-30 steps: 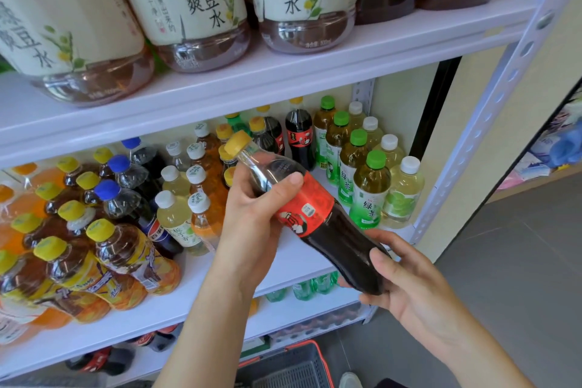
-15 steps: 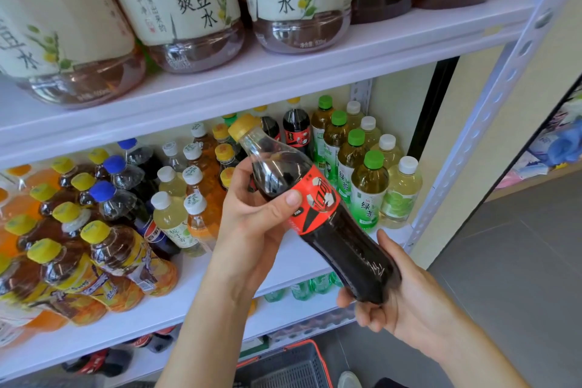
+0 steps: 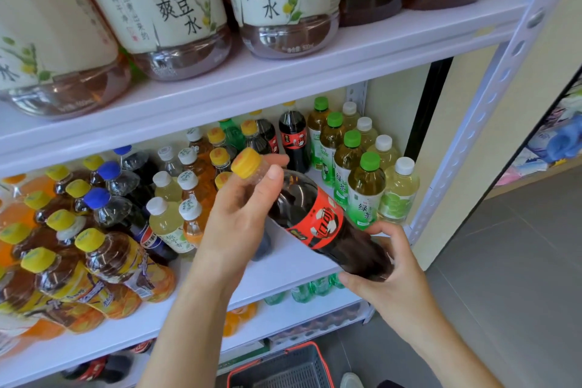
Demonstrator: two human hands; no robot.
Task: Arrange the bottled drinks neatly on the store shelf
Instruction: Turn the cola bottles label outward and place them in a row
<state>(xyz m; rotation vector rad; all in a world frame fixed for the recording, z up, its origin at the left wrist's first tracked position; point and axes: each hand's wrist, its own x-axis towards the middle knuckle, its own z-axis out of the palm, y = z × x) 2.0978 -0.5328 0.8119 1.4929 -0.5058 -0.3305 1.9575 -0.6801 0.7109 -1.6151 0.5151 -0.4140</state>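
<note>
A dark cola bottle with a red label and a yellow cap is tilted, cap up-left, in front of the middle shelf. My left hand grips its neck and shoulder just under the cap. My right hand cups its base from below with curled fingers. Behind it stand upright rows: more cola bottles, green-capped tea bottles and white-capped pale drinks. A bare strip of shelf lies under the held bottle.
Yellow-capped iced tea bottles, blue-capped cola and small white-capped drinks crowd the shelf's left. Large labelled bottles fill the upper shelf. A perforated post frames the right. A red-rimmed basket sits on the floor.
My left hand has slid up from the label to the bottle's neck. The bottle's cap end has moved closer to the shelf, and my right hand still supports the base.
</note>
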